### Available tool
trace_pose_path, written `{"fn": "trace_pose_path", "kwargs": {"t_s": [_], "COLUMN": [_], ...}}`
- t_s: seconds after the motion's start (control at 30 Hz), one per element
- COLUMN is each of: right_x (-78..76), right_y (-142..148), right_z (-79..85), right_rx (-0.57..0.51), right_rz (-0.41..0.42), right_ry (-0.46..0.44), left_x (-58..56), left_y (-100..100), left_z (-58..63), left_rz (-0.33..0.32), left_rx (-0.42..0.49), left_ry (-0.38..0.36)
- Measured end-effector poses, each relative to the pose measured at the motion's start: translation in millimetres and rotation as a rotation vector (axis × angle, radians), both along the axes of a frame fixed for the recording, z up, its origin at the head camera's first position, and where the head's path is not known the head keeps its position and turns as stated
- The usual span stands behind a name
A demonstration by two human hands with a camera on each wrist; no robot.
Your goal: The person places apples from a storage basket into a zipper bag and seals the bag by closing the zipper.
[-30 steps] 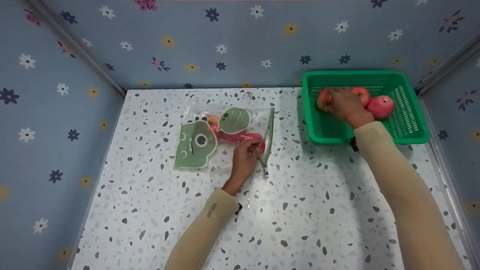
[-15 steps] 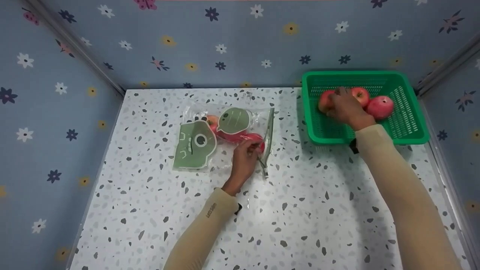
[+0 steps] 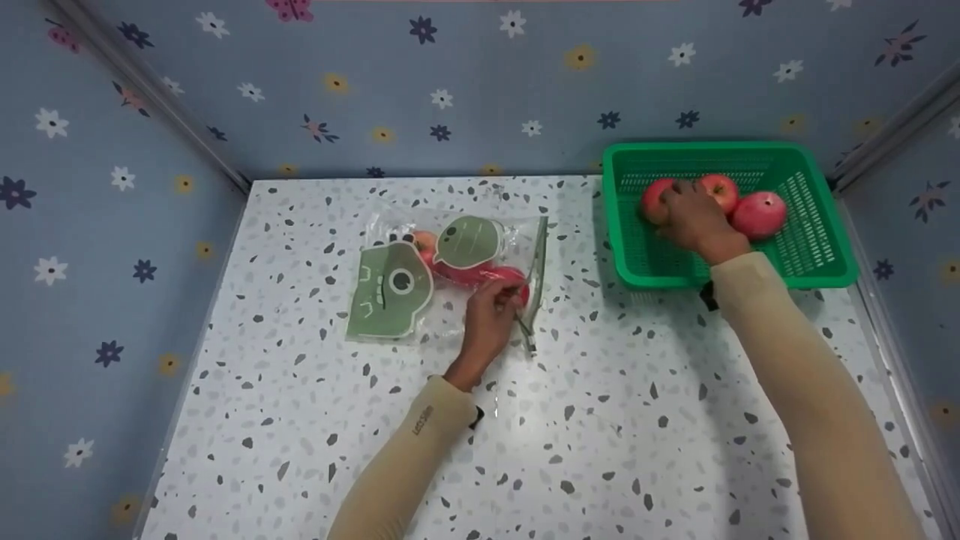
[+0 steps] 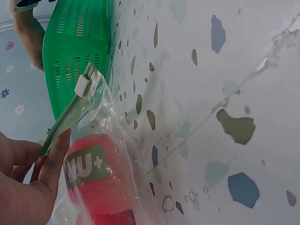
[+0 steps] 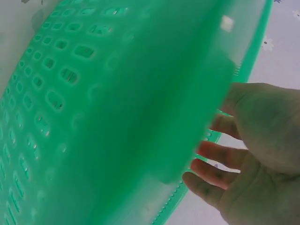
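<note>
A clear zip bag (image 3: 457, 330) with green cartoon prints lies flat on the table, with red apples (image 3: 461, 276) inside. At its mouth, my left hand (image 3: 489, 315) pinches the green zip edge between thumb and fingers; the left wrist view shows the white slider (image 4: 81, 86) beyond the fingertips. Over in the green basket (image 3: 619, 255), my right hand (image 3: 697, 217) holds the leftmost apple (image 3: 655, 201) from above, covering part of it. Two more apples, one at the back (image 3: 720, 191) and one at the right (image 3: 760, 215), sit beside it. In the right wrist view the basket wall hides the fruit.
The basket stands at the table's back right, near the flowered back wall (image 3: 495, 90) and the right side wall (image 3: 930, 225). Speckled white tabletop (image 3: 585, 420) lies between bag and basket and in front of them.
The leftmost apple has shifted slightly to the right under my right hand. My left hand and the bag have stayed where they were.
</note>
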State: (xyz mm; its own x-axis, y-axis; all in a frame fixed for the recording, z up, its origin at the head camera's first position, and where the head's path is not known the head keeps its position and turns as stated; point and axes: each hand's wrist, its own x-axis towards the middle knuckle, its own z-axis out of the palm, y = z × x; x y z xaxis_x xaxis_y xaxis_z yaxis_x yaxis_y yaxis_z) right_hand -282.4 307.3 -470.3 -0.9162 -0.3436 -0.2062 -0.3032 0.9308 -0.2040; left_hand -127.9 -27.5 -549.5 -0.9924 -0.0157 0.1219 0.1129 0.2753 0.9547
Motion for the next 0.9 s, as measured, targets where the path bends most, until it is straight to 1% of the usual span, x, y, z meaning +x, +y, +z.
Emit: {"fn": "trace_pose_path", "kwargs": {"t_s": [0.23,0.3,0.4,0.47,0.57,0.63,0.73,0.8,0.9], "right_x": [-2.6,-2.9,-2.6,-2.3,-2.9,-3.3,-3.8,-3.6,-2.2], "right_y": [2.6,3.8,4.1,3.9,3.2,3.0,3.0,3.0,4.1], "right_z": [0.7,0.5,-0.3,-0.3,-1.0,-0.7,-0.6,-0.7,-1.2], "right_rx": [0.048,0.046,0.027,0.011,0.016,0.020,0.016,0.005,0.006], "right_rz": [0.006,0.015,0.023,0.016,0.001,-0.013,-0.022,-0.025,-0.014], "right_ry": [-0.023,-0.043,-0.048,-0.036,-0.017,-0.033,-0.057,-0.043,0.018], "left_x": [-0.3,0.0,0.3,0.0,-0.4,-0.4,-0.4,-0.3,-0.7], "left_y": [-0.3,-0.4,-0.6,-0.9,-1.0,-0.9,-0.6,-0.5,0.1], "left_z": [0.7,0.7,0.3,-0.2,-0.7,-0.5,0.2,0.6,1.0], "left_rz": [0.000,-0.002,-0.002,-0.002,0.000,-0.001,0.000,0.000,0.001], "left_rx": [-0.007,-0.008,-0.004,-0.017,-0.031,-0.045,-0.044,-0.042,-0.033], "left_ry": [-0.007,-0.008,-0.009,0.001,0.022,0.031,0.025,0.023,0.031]}}
